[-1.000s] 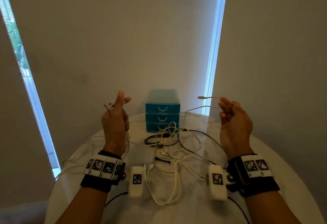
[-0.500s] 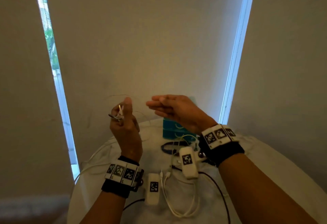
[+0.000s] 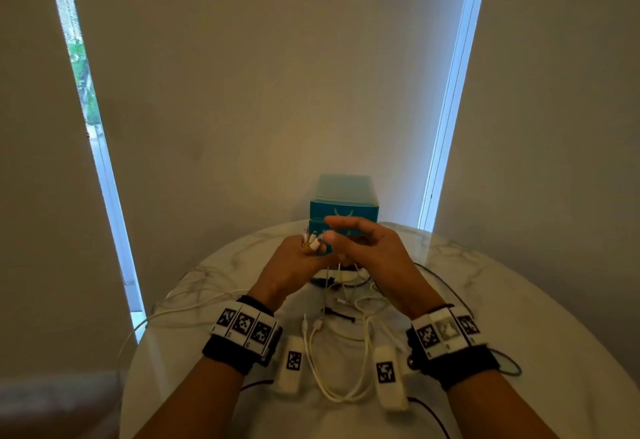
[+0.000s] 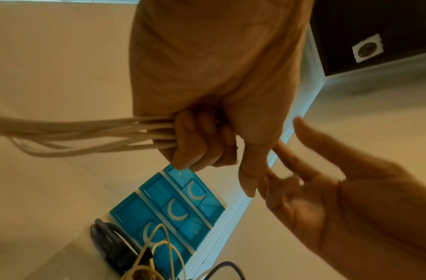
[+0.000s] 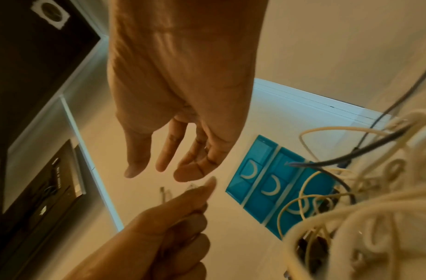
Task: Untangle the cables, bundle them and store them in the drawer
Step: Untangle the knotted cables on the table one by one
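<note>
My left hand (image 3: 298,258) (image 4: 202,144) grips a bunch of white cable strands (image 4: 87,136), their plug ends (image 3: 310,242) sticking up above the fist. My right hand (image 3: 360,241) (image 5: 173,159) hovers right beside it with straight, relaxed fingers and holds nothing. More white cables (image 3: 343,341) and a black cable (image 3: 337,314) lie tangled on the round marble table (image 3: 519,300) below both hands. The small teal drawer unit (image 3: 343,206) (image 4: 168,208) (image 5: 274,181) stands at the table's far edge, all its drawers closed.
White strands (image 3: 180,307) trail from my left hand over the table's left edge. A dark cable (image 3: 450,286) runs along the right side. Pale blinds hang behind the table, with bright window strips at left and right.
My right hand let go of the thin cable end it held out to the right and swept across to the left hand. Both hands have come lower, in front of the drawer unit.
</note>
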Available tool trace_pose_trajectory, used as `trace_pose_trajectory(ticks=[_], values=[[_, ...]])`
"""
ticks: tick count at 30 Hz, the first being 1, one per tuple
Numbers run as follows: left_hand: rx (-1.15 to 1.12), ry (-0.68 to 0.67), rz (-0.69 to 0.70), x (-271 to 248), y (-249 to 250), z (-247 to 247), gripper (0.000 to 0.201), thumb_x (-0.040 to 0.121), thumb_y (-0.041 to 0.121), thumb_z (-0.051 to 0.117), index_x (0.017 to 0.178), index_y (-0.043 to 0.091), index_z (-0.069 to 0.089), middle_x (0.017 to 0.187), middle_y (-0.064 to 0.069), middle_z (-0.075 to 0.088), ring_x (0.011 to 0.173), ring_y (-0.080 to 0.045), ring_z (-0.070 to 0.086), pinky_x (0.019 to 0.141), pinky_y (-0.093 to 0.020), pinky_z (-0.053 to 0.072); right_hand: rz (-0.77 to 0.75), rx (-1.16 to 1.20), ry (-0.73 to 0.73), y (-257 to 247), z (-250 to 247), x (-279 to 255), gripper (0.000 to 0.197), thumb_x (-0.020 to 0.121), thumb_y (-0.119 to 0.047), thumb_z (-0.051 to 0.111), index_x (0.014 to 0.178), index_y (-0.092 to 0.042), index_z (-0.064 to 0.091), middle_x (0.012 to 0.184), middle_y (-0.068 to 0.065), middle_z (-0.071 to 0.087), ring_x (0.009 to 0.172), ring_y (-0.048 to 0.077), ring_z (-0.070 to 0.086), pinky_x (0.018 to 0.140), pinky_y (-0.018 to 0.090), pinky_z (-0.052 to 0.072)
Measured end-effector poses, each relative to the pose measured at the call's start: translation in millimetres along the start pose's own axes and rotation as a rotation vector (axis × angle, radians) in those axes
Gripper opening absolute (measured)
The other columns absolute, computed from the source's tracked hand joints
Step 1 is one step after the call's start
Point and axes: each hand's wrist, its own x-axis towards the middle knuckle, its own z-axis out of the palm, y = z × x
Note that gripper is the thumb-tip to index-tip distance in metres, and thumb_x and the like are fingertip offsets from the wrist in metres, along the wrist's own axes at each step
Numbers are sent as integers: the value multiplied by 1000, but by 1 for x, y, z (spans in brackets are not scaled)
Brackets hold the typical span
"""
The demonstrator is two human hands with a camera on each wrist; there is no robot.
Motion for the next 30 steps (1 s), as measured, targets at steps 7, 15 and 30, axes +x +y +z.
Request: trace_pose_trajectory(ticks=[7,15,30], values=[[181,30,30,2,-6,-2,25,92,36,80,117,40,80,96,14,80,76,9,69,67,-24,55,-31,-147,38,8,16,14,24,84,-29,91,106,-27,85,106,-8,83,105,7,77,95,34,64],[-15,111,-67,1,-4,-3,12,90,40,83,94,29,83,73,11,77,69,0,70,70,-31,56,13,-186,8,0,-13,9,27,96,-43,77,114,-22,81,102,-6,82,93,9,79,80,28,64],[-75,-94,-67,-12,18,13,30,98,44,74,82,18,75,69,16,72,64,4,69,54,-9,49,113,-87,144,34,-64,-24,34,94,-40,79,104,-8,76,77,9,75,63,21,68,56,29,48]])
